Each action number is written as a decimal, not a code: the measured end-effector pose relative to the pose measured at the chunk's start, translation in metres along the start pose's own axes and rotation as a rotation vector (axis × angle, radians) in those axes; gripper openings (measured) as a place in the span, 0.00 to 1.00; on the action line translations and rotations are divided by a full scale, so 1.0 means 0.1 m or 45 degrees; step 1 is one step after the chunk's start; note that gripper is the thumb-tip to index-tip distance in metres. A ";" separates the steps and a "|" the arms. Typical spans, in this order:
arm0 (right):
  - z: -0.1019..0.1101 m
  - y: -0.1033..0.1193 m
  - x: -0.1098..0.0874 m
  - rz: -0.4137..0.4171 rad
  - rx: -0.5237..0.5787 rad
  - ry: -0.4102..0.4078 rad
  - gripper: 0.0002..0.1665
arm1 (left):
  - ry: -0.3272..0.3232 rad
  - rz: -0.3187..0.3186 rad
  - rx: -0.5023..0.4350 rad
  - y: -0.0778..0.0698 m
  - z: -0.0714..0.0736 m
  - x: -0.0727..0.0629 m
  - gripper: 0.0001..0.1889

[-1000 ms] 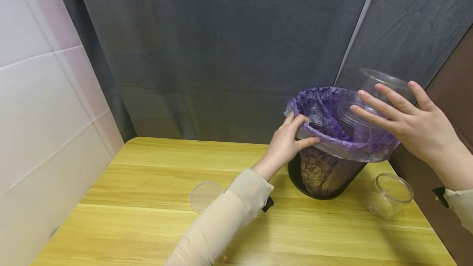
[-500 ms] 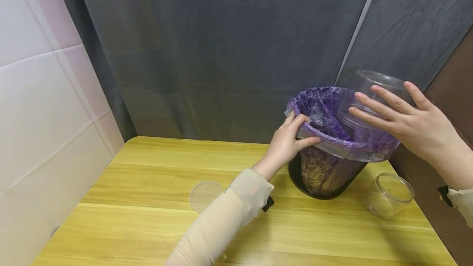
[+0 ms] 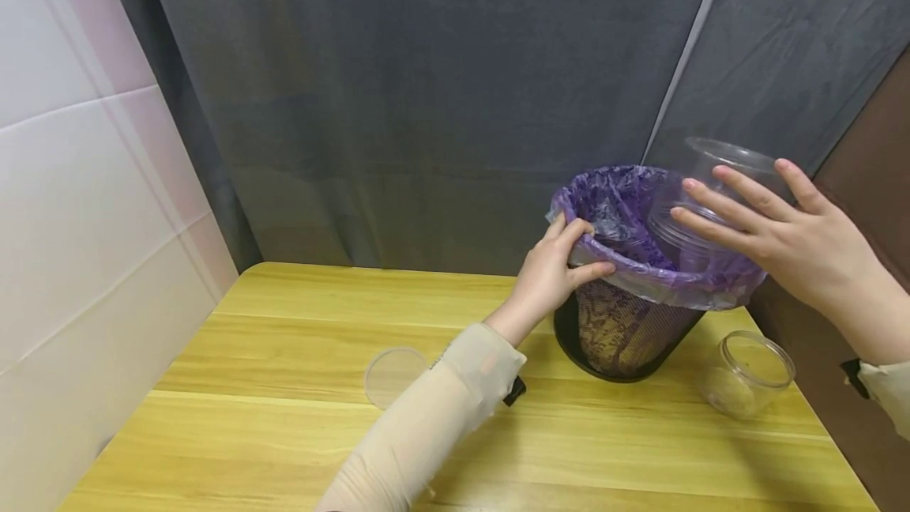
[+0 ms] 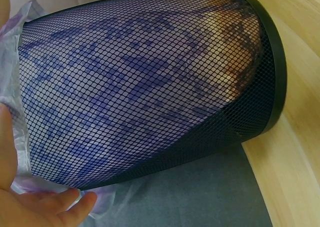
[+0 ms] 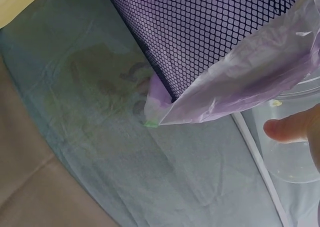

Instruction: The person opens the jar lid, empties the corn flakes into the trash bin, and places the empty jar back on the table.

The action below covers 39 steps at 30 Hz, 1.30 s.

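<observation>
In the head view my left hand [image 3: 546, 276] grips the rim of a black mesh wastebasket [image 3: 626, 330], pinching its purple bin liner [image 3: 675, 279]. The liner is folded over the rim. My right hand [image 3: 799, 247] holds a clear plastic jar [image 3: 735, 168], fingers spread along its side. The jar is tilted, threaded mouth pointing down into the wastebasket's opening and base up. In the right wrist view the thumb [image 5: 287, 129] lies against the jar's wall, below the threads. The left wrist view shows the mesh side close up, with the left fingertips [image 4: 82, 202] at the liner's edge.
A second clear jar [image 3: 750, 378], lidless, stands on the wooden table [image 3: 284, 433] near its right edge. A round translucent lid [image 3: 394, 378] lies left of the left forearm. A small black object [image 3: 515, 392] shows beside that sleeve. Grey curtain [image 3: 426, 101] hangs behind.
The right hand and its jar have shifted slightly left and down over the wastebasket. The left hand keeps its grip on the rim.
</observation>
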State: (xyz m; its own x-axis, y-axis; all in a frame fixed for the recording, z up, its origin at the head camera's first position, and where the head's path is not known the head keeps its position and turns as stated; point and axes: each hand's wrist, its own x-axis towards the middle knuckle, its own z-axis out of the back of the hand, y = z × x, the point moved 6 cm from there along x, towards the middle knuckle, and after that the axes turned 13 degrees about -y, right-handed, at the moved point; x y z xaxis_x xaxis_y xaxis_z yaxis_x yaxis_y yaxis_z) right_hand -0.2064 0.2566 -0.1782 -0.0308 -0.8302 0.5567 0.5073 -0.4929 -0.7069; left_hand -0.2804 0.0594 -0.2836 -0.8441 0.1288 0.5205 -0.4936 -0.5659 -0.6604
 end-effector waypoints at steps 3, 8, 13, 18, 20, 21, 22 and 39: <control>0.02 0.01 0.01 0.002 -0.020 -0.038 0.59 | -0.004 -0.001 0.005 0.01 0.00 0.00 0.26; 0.03 0.00 -0.03 -0.007 -0.025 -0.044 0.58 | -0.005 -0.003 0.004 0.01 0.00 0.01 0.27; 0.03 -0.01 -0.11 -0.031 0.022 0.029 0.59 | -0.001 0.005 0.003 0.01 0.00 0.00 0.27; 0.04 -0.03 -0.17 -0.064 0.056 0.081 0.59 | -0.007 0.004 0.009 0.00 0.01 0.01 0.26; 0.04 -0.04 -0.18 -0.070 0.060 0.081 0.60 | -0.009 0.004 0.011 0.00 0.00 0.01 0.26; 0.04 -0.04 -0.18 -0.071 0.062 0.081 0.60 | -0.009 0.004 0.012 0.00 0.00 0.01 0.26; 0.03 -0.04 -0.18 -0.069 0.063 0.082 0.61 | -0.008 0.004 0.013 0.00 0.00 0.01 0.26; -0.02 -0.01 -0.10 -0.032 -0.015 0.012 0.62 | -0.005 0.000 0.016 0.00 -0.01 0.00 0.26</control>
State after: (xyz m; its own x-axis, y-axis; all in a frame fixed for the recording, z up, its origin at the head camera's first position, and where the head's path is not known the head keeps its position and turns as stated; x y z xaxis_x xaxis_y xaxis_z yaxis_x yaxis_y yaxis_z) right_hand -0.2085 0.2646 -0.1836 -0.0512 -0.8200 0.5701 0.4961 -0.5163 -0.6981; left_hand -0.2806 0.0602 -0.2838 -0.8432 0.1253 0.5228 -0.4909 -0.5761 -0.6536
